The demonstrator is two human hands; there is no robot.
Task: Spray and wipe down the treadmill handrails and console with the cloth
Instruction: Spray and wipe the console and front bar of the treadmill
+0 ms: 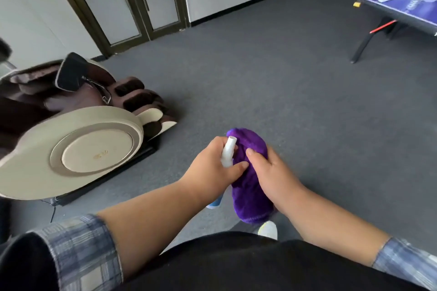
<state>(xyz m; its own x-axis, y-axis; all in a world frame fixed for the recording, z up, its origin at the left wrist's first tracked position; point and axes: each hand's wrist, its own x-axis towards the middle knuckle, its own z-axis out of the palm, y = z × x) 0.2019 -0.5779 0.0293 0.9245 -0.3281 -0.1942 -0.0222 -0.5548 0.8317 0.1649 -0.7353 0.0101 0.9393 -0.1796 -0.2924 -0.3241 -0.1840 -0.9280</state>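
Carpet (272, 82), grey and close-piled, covers the floor across the whole view. Glass doors (132, 2) with dark frames stand at the far wall on the left. At the left edge a brown massage chair (78, 130) lies reclined, its beige rounded side panel toward the camera and its footrest pointing toward the middle of the room. In the far right corner a blue table tennis table (402, 4) stands on black legs, with pale, blurred items on its top.

Both forearms reach forward from rolled plaid sleeves (82, 253) over a black top. The left hand (212, 165) grips a white spray bottle (228, 151) around its neck, fingers curled round it, the nozzle pointing up and away; the bottle's lower end, showing some blue, pokes out beneath the wrist. The right hand (272, 172) clutches a purple cloth (248, 194), thumb pressed on top and fingers wrapped round its right side. The cloth is bunched lengthwise and touches the bottle, held between the two hands above the carpet in the lower middle of the view. A pale shoe tip (268, 229) shows just beneath the cloth's lower end.
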